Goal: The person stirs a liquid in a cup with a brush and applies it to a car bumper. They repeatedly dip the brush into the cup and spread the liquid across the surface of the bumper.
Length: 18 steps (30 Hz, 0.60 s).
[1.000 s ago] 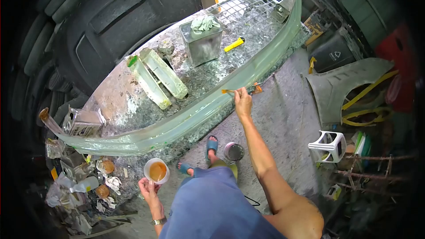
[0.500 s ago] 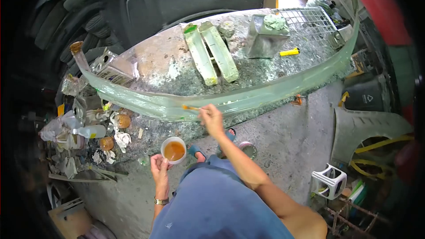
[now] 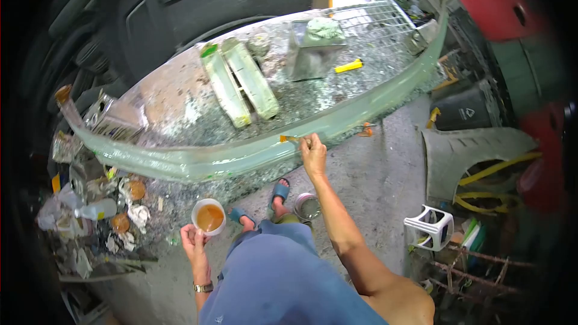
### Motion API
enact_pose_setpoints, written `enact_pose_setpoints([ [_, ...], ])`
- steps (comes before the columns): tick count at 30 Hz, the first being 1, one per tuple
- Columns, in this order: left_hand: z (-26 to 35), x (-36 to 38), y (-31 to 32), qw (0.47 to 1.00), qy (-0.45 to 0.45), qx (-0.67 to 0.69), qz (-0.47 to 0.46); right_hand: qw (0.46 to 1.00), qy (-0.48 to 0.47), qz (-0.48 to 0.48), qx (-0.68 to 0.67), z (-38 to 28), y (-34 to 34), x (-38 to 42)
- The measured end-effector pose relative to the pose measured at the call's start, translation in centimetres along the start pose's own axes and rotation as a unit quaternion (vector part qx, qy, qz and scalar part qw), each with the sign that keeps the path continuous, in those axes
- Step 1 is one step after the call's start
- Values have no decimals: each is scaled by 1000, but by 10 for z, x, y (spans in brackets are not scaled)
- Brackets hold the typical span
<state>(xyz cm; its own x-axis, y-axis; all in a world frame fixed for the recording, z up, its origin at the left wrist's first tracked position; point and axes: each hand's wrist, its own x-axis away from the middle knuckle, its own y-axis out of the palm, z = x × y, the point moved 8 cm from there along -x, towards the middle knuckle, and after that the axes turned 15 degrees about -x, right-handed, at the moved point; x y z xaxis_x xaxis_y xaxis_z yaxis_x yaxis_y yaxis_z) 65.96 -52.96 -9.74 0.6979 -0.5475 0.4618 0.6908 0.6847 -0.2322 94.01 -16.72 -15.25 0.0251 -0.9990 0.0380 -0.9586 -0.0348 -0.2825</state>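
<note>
A long, curved, translucent pale-green strip (image 3: 241, 161), glossy and shaped like a car bumper lip, runs along the near edge of the workbench. My right hand (image 3: 313, 155) is closed round the handle of a small paintbrush (image 3: 289, 138), whose yellowish-brown bristles are at the strip's face near its middle. Lower down and to the left, my left hand (image 3: 195, 242) grips a white cup (image 3: 196, 209) by its side. Amber liquid (image 3: 210, 218) partly fills the cup.
On the bench (image 3: 171, 111) are two narrow pale-green moulds (image 3: 226, 87), a metal can (image 3: 310, 54), a yellow tool (image 3: 348, 65) and a wire grid (image 3: 379, 18). Bottles and jars crowd the left end. A grey fender (image 3: 445, 156) and white stool (image 3: 428, 229) stand right. A tin (image 3: 308, 206) sits near my feet.
My right hand has carried the paintbrush rightward along the strip. My left hand still holds the cup. The whole view has shifted, and my feet show more.
</note>
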Motion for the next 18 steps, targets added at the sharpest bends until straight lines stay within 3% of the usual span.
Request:
enact_pose_setpoints([
  [3, 1, -8, 14, 1000, 11, -13, -15, 997, -55, 34, 41, 5, -32, -21],
  [9, 21, -6, 36, 999, 13, -42, -24, 992, -70, 84, 70, 11, -82, -52],
  [18, 29, -6, 54, 998, 20, -37, -40, 972, -141, 109, 156, -17, -106, -48],
])
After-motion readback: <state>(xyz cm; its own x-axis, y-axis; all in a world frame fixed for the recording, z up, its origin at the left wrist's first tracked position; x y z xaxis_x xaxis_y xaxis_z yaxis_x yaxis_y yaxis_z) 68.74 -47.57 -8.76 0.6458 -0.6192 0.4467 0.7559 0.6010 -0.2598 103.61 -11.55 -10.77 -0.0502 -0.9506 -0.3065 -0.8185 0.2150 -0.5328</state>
